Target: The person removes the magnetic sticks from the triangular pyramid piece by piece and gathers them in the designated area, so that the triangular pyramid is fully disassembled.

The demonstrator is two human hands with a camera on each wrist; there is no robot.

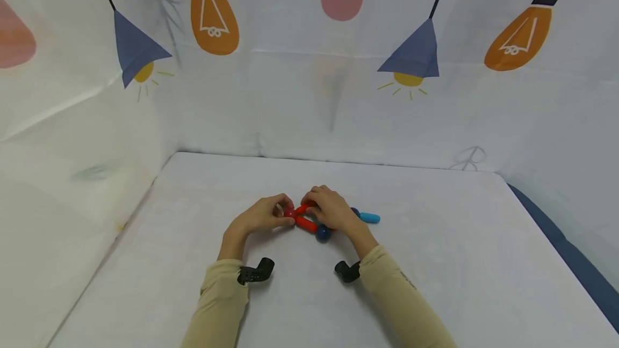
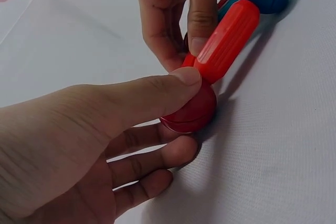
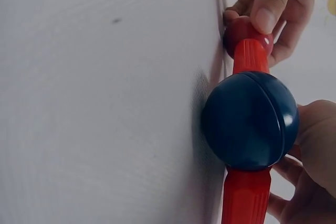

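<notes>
My left hand (image 1: 261, 214) pinches a dark red ball (image 2: 193, 109) between thumb and fingers. Two red rods meet at that ball; the near rod (image 2: 228, 40) runs to a dark blue ball (image 3: 247, 121). Around the far red rod (image 1: 303, 209) curl the thumb and fingers of my right hand (image 1: 333, 211). Past the near blue ball, another red rod (image 3: 245, 198) continues the chain. Beyond the right hand a second dark blue ball (image 1: 355, 211) carries a light blue rod (image 1: 370, 218) pointing right. The right hand hides the middle of the structure.
Everything lies on a white-covered table (image 1: 435, 262). A white curtain (image 1: 290, 106) printed with lamps and bulbs rises behind its far edge and along the left side. Each sleeve has a black wrist camera (image 1: 257, 270) strapped on.
</notes>
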